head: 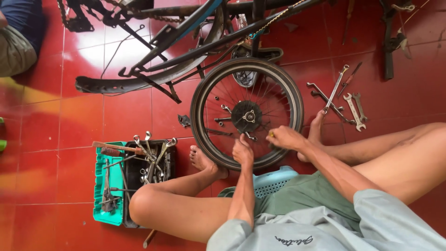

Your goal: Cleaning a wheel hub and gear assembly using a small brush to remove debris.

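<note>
Informal bike repair spot on a red tiled floor [83,121]: upturned bicycle frame [186,37], loose wheel [246,114], scattered wrenches [341,100], green toolbox [109,186] full of tools.

We have a black-tyred bicycle wheel with thin metal spokes and a dark round hub [246,114] lying flat on the red tile floor at the centre of the frame, its axle end pointing up at us. The tyre sits fully around the rim, and loose bolts and small fittings stick out among the spokes near the hub. At the wheel's lower right spokes we see a small yellow-tipped tool [271,134], held upright against the spokes; its lower part is hidden.
</note>
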